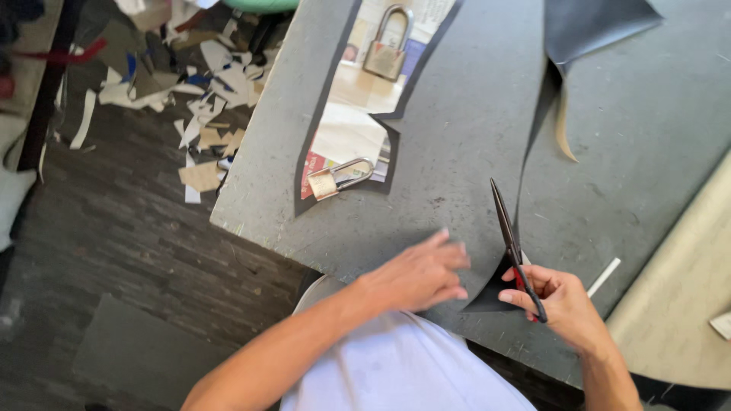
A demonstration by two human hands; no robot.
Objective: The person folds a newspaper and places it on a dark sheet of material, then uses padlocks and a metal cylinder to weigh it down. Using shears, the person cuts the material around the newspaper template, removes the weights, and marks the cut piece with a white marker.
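My right hand (562,303) grips a pair of scissors (509,232) by the handles, the closed blades pointing away along a cut in a large dark grey sheet (464,129) spread on the table. A corner of the sheet curls up dark beside the handles. My left hand (422,274) lies flat on the sheet just left of the cut, fingers together and slightly blurred, holding nothing.
Two brass padlocks (386,52) (335,180) weigh down a paper pattern (346,129) on the sheet. A folded flap (586,27) of the sheet lies at the top right. Paper and fabric scraps (194,84) litter the dark floor at left. A beige surface (678,304) adjoins at right.
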